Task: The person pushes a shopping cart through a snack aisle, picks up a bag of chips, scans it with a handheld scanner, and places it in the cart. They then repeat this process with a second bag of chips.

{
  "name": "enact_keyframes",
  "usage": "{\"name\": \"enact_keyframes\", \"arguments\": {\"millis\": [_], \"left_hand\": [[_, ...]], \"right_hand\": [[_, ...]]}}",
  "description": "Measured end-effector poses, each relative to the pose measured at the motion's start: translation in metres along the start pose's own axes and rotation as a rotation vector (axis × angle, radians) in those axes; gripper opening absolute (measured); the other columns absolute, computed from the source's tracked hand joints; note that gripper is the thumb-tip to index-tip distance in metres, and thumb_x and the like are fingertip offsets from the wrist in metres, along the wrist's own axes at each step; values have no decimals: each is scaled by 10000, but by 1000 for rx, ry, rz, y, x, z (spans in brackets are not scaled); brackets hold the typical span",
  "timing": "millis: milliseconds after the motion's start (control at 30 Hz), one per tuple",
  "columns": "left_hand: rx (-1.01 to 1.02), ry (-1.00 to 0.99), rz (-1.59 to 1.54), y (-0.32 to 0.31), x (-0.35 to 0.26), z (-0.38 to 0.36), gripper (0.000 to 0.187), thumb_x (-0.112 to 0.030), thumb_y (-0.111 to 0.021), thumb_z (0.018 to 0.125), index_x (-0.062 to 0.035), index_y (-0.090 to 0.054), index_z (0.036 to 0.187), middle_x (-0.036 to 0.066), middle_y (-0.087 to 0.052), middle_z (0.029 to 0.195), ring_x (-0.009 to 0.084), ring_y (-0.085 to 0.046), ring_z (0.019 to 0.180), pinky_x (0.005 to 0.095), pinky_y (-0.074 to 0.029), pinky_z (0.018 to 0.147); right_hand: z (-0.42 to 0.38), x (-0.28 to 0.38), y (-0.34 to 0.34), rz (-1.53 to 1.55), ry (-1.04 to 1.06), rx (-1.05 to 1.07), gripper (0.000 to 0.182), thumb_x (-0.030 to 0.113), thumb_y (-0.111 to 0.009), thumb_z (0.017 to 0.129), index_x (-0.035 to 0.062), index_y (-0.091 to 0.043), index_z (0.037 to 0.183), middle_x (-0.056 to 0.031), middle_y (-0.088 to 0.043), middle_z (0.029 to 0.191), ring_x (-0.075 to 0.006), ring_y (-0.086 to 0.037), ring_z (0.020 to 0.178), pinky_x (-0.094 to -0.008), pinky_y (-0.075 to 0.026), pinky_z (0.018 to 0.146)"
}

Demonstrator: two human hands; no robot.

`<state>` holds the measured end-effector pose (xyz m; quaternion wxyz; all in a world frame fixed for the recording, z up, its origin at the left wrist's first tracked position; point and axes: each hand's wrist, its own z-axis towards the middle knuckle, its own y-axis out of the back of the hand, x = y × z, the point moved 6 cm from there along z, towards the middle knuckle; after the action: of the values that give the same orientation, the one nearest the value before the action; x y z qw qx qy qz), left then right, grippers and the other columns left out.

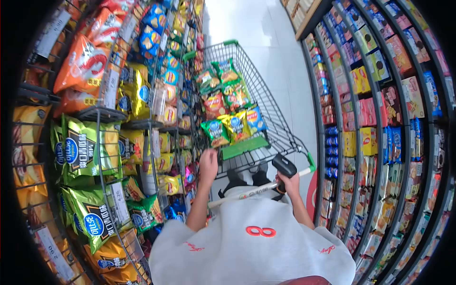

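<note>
My right hand [288, 182] is wrapped round the white handle bar [251, 193] of a shopping cart, close to a black device [284, 165] fixed on the bar. Raised beside the cart's near left corner, my left hand [208, 163] has its fingers curled in, and whatever they may hold is hidden. Inside the wire cart [270, 95] lie several snack bags, among them a green bag [215, 132], a yellow bag [236, 125] and a blue bag [255, 119] near the green panel [244, 147].
Wire racks of chip bags stand close on the left, with large green bags [90, 149] and orange bags [88, 66]. Shelves of boxed snacks [365, 114] line the right side. Pale tiled floor [251, 23] runs ahead between them.
</note>
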<state>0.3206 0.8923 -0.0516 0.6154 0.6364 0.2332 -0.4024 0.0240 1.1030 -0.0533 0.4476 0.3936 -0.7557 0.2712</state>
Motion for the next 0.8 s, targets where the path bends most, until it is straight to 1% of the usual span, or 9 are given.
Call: {"name": "enact_keyframes", "arguments": {"millis": [67,133,233,333,433,533,600,700,800], "left_hand": [[-23,-11,152,16,-13,-34,141,-139,-554,958,-11,-600,922,165,-601,890,381,-580,903,451,-462,799],[73,-15,247,20,-23,-60,131,-141,-558,946,-23,-606,916,158,-602,901,373,-574,923,449,-451,823],[121,-135,345,6,-15,-91,212,-202,-578,932,-44,-649,810,175,-663,862,383,-625,852,462,-482,783],[346,-75,463,-17,-17,-88,308,-251,-588,923,-50,-664,702,188,-678,764,390,-652,721,488,-505,694],[199,-143,399,-21,-34,-69,355,-274,-588,919,-45,-660,658,185,-660,689,397,-641,629,512,-503,625],[164,-253,433,-28,-54,-50,340,-257,-593,916,-39,-654,662,188,-662,701,400,-639,646,506,-504,639],[94,-250,423,-28,-65,-35,335,-242,-596,913,-35,-645,655,187,-657,691,398,-638,644,505,-503,637],[29,-245,444,-26,-78,-12,315,-218,-599,908,-27,-643,660,186,-654,689,394,-637,645,505,-503,637],[-32,-242,478,-27,-71,20,311,-219,-594,910,-27,-648,672,184,-659,703,390,-643,652,503,-508,641]], "right_hand": [[6,-10,14,-76,112,1,219,30,-705,855,-49,-663,1055,-115,-711,845,-215,-718,765,-338,-568,699],[7,3,30,-281,289,-47,333,74,-776,784,-28,-675,1085,-110,-728,896,-198,-708,756,-340,-554,714],[23,26,67,-634,558,-292,322,113,-832,659,16,-709,940,-146,-701,896,-322,-678,885,-410,-519,868],[39,54,73,-795,782,-183,322,106,-829,611,32,-704,898,-155,-682,882,-384,-632,928,-461,-478,911],[69,51,78,-755,767,-159,330,99,-832,570,46,-696,867,-152,-666,832,-390,-616,912,-472,-469,905],[92,63,80,-672,819,-252,300,74,-814,557,57,-691,830,-139,-666,829,-374,-615,901,-462,-467,884],[104,75,78,-647,806,-263,259,68,-794,560,63,-682,793,-139,-658,812,-375,-610,894,-466,-465,867],[131,85,72,-665,760,-228,290,79,-788,563,48,-690,835,-172,-673,863,-400,-606,921,-471,-465,890],[156,98,62,-658,807,-210,235,99,-786,568,53,-680,773,-160,-660,801,-399,-604,873,-472,-462,858]]}}
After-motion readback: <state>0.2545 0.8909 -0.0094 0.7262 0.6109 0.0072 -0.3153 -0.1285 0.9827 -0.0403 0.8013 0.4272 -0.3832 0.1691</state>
